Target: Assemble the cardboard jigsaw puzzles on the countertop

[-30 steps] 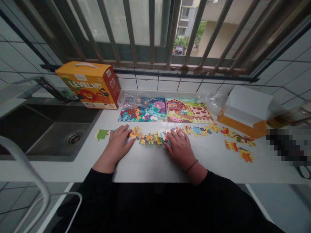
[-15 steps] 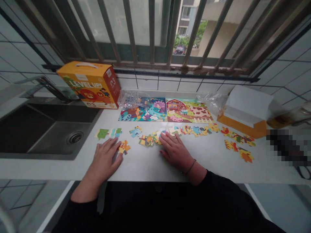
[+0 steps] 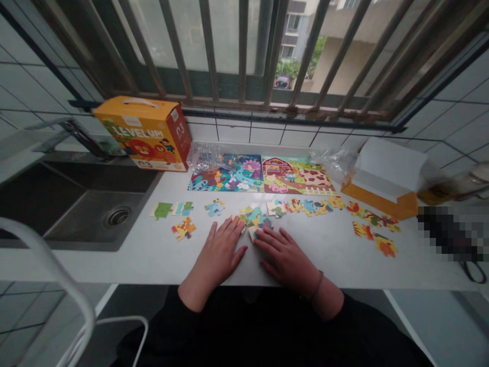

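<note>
Two picture boards lay side by side: one farm board point(image 3: 298, 178) and, left of it, one forest board point(image 3: 227, 176). There were two boxes, one closed carton point(image 3: 145, 142) left of the farm board and one open box point(image 3: 378, 198) right of it, plus two clear wrappers, one on each side point(image 3: 204, 157). Nearer than the farm board were two hands, one left point(image 3: 218, 255) and one right point(image 3: 288, 257), with one bracelet point(image 3: 318, 286). Two puzzle pieces, one blue point(image 3: 214, 207) and one orange point(image 3: 184, 229), stood apart to its left; the overlapping rest could not be counted. Far left were one faucet point(image 3: 72, 133) and one drain point(image 3: 117, 217).
</note>
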Action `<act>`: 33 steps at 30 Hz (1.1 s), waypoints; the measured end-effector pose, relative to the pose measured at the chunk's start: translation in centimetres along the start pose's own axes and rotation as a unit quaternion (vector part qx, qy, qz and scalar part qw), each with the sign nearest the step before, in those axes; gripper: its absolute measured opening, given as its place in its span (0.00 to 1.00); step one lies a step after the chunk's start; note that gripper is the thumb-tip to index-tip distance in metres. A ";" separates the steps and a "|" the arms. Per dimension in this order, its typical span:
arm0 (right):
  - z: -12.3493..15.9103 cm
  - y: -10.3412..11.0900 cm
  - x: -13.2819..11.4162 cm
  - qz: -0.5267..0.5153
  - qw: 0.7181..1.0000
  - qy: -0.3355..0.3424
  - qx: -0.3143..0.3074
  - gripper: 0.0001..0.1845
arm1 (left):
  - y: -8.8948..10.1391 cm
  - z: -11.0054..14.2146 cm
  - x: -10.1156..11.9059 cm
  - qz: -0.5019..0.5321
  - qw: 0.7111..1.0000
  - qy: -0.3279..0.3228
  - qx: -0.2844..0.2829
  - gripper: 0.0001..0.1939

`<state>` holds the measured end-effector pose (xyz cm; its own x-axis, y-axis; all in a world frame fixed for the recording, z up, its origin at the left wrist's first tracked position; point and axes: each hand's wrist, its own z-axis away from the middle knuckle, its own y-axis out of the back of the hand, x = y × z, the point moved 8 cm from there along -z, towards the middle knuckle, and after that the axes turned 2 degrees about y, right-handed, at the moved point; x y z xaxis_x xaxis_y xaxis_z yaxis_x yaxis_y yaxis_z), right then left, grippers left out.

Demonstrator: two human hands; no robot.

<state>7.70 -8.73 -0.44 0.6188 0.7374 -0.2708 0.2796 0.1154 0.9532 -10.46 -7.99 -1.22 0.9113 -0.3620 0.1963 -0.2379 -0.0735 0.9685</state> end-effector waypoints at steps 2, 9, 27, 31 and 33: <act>1.7 0.3 0.4 0.005 1.000 -0.011 0.005 0.33 | 0.2 0.3 0.5 0.006 1.000 -0.008 -0.001 0.33; 8.5 1.7 3.8 0.041 0.996 -0.059 0.045 0.26 | 1.3 3.2 0.6 0.030 0.998 -0.051 -0.013 0.27; 1.5 0.0 1.7 0.099 0.989 -0.102 0.050 0.37 | 4.0 10.4 -5.4 -0.051 0.996 -0.012 0.078 0.26; 0.9 -0.9 -1.0 0.058 0.995 -0.075 0.030 0.39 | 3.4 9.8 -5.8 -0.081 0.995 0.034 0.055 0.29; 1.8 -0.8 -1.6 0.048 0.996 -0.070 0.031 0.39 | 3.0 9.0 -5.6 -0.090 0.993 0.059 0.043 0.31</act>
<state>7.77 -11.21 -1.03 0.7393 0.6432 -0.1993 0.2570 0.0041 0.9664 -19.31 -14.50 -0.81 0.9736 -0.2242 0.0425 -0.0903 -0.2073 0.9741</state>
